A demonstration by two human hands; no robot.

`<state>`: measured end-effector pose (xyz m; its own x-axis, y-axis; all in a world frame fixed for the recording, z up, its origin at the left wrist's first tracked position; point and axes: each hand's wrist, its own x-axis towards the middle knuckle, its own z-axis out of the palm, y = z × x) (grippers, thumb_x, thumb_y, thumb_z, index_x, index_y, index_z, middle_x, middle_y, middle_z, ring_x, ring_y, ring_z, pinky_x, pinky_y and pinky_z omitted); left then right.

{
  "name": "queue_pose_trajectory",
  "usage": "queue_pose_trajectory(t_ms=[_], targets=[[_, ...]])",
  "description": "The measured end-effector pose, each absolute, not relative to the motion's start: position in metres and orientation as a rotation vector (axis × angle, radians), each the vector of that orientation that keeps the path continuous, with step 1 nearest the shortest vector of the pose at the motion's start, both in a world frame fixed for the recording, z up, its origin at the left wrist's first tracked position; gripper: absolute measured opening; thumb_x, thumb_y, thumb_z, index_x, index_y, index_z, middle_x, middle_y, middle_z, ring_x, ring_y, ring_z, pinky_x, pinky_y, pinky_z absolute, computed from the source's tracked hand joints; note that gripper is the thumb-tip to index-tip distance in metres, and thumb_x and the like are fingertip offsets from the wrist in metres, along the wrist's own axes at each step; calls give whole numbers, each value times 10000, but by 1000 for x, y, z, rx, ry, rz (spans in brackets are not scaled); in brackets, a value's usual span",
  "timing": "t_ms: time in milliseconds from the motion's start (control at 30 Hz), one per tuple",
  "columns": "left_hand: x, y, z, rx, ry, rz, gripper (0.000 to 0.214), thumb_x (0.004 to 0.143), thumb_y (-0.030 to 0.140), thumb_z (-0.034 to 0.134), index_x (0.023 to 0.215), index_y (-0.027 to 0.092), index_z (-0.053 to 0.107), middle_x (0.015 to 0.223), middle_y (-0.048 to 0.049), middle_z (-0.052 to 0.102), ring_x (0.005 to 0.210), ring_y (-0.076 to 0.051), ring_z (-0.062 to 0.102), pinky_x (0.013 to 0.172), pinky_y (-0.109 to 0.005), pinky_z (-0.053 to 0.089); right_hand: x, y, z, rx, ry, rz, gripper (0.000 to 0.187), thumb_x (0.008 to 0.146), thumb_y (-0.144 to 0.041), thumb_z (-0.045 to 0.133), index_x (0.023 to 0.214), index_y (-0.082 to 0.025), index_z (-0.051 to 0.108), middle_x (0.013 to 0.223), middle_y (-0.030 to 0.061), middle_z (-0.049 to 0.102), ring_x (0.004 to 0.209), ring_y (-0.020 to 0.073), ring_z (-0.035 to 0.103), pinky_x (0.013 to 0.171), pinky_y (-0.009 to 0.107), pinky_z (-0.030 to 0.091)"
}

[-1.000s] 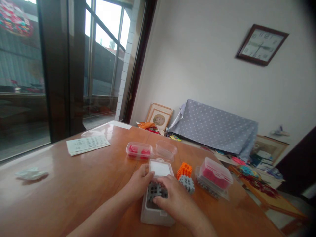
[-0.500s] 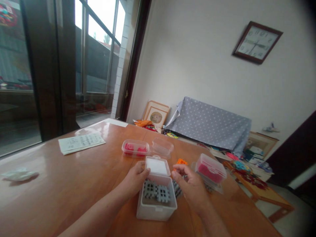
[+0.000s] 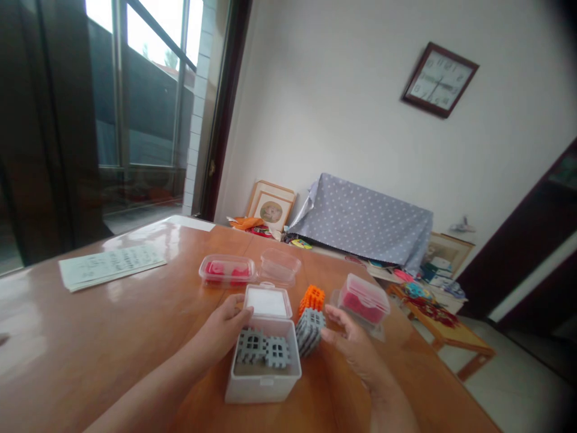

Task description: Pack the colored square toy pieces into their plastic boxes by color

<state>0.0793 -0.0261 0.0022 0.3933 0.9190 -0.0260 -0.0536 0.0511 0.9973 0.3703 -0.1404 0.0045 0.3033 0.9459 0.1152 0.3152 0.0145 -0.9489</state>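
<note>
A clear plastic box point(image 3: 261, 376) with its lid point(image 3: 268, 301) flipped back stands on the wooden table point(image 3: 135, 319). Flat grey interlocking pieces point(image 3: 264, 349) lie in it. My left hand point(image 3: 220, 328) holds the box's left side, fingers curled against it. My right hand point(image 3: 354, 346) is to the right of the box, fingers apart, fingertips at a grey block cube point(image 3: 309, 328) that stands beside the box. An orange block cube point(image 3: 312, 298) sits just behind the grey one.
Behind are an open box with red pieces point(image 3: 224, 270) and its clear lid point(image 3: 279, 266). A closed box of red pieces point(image 3: 364, 299) is to the right. A printed sheet point(image 3: 110, 264) lies at the left. A low table with clutter point(image 3: 433, 316) stands beyond the table's edge.
My right hand came off the grey pieces in the box and moved right to the grey cube. The camera swung to the right; the left hand stayed on the box.
</note>
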Motion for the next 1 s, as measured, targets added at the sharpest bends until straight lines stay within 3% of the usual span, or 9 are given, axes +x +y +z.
queue_pose_trajectory(t_ms=[133, 667, 900, 1000], targets=[[78, -30, 9, 1286, 892, 904, 594, 786, 552, 669, 1203, 134, 605, 1090, -125, 770, 1004, -312, 725, 807, -370, 528, 367, -143, 9, -1511, -1248, 817, 662, 779, -522, 786, 1358, -250, 617, 1444, 101, 601, 1340, 320, 532, 1104, 469, 425], [78, -23, -3, 1301, 894, 871, 612, 833, 556, 658, 1265, 134, 558, 939, -90, 768, 971, -324, 730, 822, -407, 532, 359, -140, 12, -1499, -1285, 771, 570, 795, -490, 769, 1268, -194, 650, 1291, 113, 689, 1292, 300, 565, 1107, 478, 410], [79, -25, 0, 1315, 883, 882, 561, 853, 522, 634, 1240, 122, 563, 994, -106, 763, 936, -302, 727, 819, -403, 539, 362, -140, 11, -1490, -1248, 715, 627, 787, -533, 755, 1317, -229, 614, 1365, 108, 643, 1223, 304, 605, 1060, 482, 454], [79, -26, 0, 1339, 907, 897, 558, 845, 530, 635, 1218, 120, 575, 972, -107, 764, 934, -313, 725, 822, -415, 535, 347, -142, 17, -1469, -1411, 671, 613, 770, -538, 770, 1299, -257, 642, 1459, 101, 567, 1308, 321, 544, 1105, 500, 413]])
